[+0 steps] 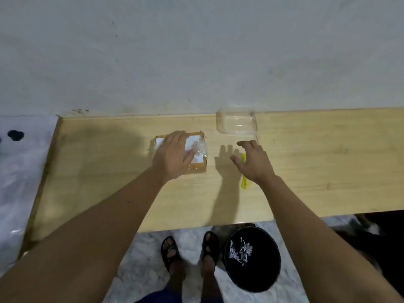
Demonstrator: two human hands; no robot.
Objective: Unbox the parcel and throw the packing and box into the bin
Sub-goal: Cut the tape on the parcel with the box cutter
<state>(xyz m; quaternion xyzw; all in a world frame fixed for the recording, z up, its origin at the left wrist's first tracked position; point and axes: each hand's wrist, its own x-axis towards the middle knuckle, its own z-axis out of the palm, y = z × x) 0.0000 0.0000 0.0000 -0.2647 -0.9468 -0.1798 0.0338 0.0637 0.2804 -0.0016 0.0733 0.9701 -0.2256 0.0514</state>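
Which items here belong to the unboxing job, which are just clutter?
Job: cardboard parcel under left hand; black bin on floor; yellow cutter beneath right hand.
Clutter: clear plastic container by the wall; wooden table.

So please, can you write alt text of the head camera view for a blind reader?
A person's left hand rests on a small cardboard parcel on a wooden table, while the open right hand hovers above a yellow cutter. A clear plastic container stands behind; a black bin waits on the floor.
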